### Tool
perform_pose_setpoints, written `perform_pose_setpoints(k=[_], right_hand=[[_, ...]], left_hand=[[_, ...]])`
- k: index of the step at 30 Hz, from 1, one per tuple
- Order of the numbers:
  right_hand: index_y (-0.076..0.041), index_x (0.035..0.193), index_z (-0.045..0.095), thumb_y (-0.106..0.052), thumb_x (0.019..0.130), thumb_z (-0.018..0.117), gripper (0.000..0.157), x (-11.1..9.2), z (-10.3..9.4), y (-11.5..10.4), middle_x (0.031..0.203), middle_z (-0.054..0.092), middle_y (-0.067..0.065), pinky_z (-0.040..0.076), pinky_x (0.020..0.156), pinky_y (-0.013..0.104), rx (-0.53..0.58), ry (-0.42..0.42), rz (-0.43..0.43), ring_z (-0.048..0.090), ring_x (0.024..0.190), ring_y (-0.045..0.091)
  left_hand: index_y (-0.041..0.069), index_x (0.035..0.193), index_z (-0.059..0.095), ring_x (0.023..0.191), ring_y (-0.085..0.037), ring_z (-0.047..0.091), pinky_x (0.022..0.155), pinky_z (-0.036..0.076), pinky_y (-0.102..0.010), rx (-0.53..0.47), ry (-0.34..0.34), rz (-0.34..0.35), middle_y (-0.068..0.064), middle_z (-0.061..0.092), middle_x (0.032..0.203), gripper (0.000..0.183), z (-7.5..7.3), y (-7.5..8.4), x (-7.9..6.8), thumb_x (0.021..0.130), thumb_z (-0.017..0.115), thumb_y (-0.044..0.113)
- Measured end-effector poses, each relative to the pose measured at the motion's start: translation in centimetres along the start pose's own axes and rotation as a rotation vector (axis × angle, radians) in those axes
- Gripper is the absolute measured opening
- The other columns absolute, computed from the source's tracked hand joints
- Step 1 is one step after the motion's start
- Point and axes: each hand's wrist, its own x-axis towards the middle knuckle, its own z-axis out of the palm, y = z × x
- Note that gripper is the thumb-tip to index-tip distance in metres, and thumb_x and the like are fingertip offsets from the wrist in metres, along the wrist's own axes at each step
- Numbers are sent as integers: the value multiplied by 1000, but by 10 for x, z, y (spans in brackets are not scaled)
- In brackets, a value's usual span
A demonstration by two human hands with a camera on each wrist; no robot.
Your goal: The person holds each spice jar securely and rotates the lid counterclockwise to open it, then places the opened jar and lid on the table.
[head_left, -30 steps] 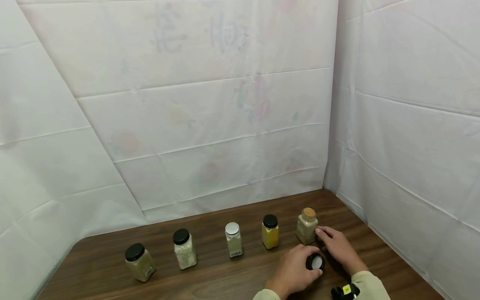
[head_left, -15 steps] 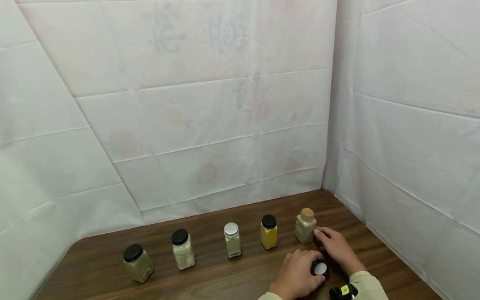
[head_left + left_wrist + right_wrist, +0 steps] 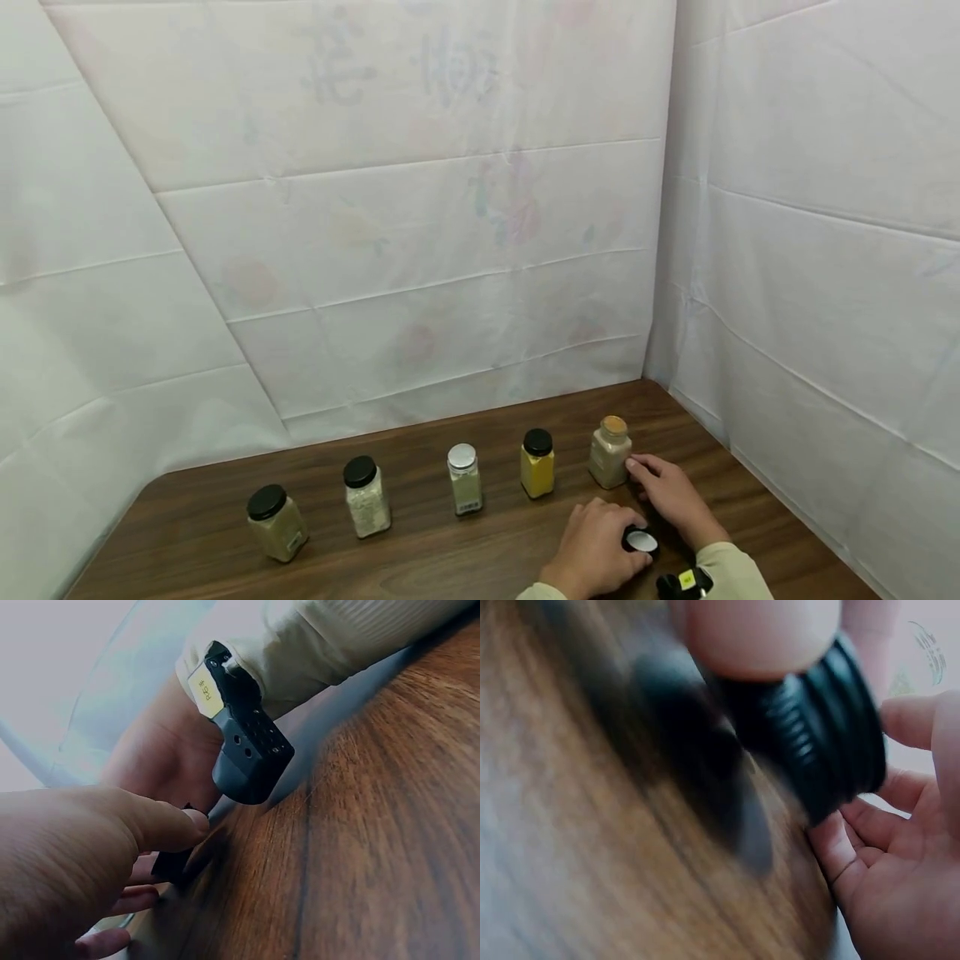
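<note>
A small glass jar (image 3: 609, 460) of pale tan powder stands uncovered at the right of the table, with an orange-brown mouth. My right hand (image 3: 673, 497) rests its extended fingertips against the jar's right side. In front of the jar, my left hand (image 3: 596, 546) pinches a black lid (image 3: 641, 542) between thumb and fingers, its white lining facing up. The lid's ridged side (image 3: 821, 731) shows large in the right wrist view, a little above the table, with the left thumb (image 3: 765, 634) over it. In the left wrist view the lid is partly hidden behind the thumb.
Leftward along the wooden table (image 3: 420, 567) stand a yellow jar (image 3: 537, 473) with a black lid, a silver-capped jar (image 3: 466, 487), a pale jar (image 3: 368, 504) and a greenish jar (image 3: 280, 529), both black-lidded. White cloth (image 3: 465, 225) hangs behind and at the sides.
My left hand has shifted slightly right and nearer with the lid, which has tilted so its white lining looks flatter. The right hand stays at the jar.
</note>
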Motion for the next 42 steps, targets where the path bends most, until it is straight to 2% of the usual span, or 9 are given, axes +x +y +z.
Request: perform_pose_setpoints(k=[5,9,13,20,26,31,36,42], right_hand=[[2,127,52,-43,93,51,56,0,8,-5,114,59,18,50,72,35,15,-8,-10,59,93,23],[1,127,51,-45,93,50,58,-1,10,-8,113,59,18,50,72,36,10,-15,-2,60,90,22],[1,128,51,-49,91,51,62,-1,11,-8,112,59,17,50,72,36,10,-17,2,60,87,21],[-1,127,51,-46,91,52,58,-2,16,-9,116,58,18,50,73,35,24,-21,2,60,90,21],[4,129,48,-49,90,53,66,-6,15,-9,118,56,22,50,74,37,31,-38,-15,60,92,24],[6,121,50,-41,93,53,55,-8,14,-9,112,57,18,50,73,34,39,13,-14,57,96,24],[4,107,53,-33,91,57,41,-9,10,-10,102,57,14,51,69,32,55,72,-1,57,87,22],[1,98,57,-31,90,59,33,-11,6,-16,91,59,11,51,62,31,75,100,-2,57,77,19]], left_hand=[[34,99,66,87,0,50,73,41,-31,6,-1,-24,25,58,96,27,0,-5,-4,76,73,46],[35,99,65,88,0,50,74,41,-32,18,-3,-34,26,57,96,29,-1,-7,-7,75,72,49],[35,99,65,88,0,50,75,40,-32,21,6,-27,28,57,95,29,-2,-7,-9,75,72,50],[36,100,65,89,0,48,74,38,-30,28,7,-3,28,57,98,33,-1,-9,-15,73,73,51],[34,105,64,93,1,50,75,41,-30,-21,6,-10,26,56,102,36,-2,-13,-17,75,71,53],[32,104,66,91,2,51,74,44,-26,-113,67,-51,22,56,100,28,-9,-18,-22,82,66,48],[31,100,67,87,3,52,71,45,-24,-210,128,-124,22,55,96,19,-17,-24,-30,85,63,43],[26,96,69,85,2,54,70,44,-20,-281,268,-128,18,58,92,14,-26,-35,-37,87,63,34]])
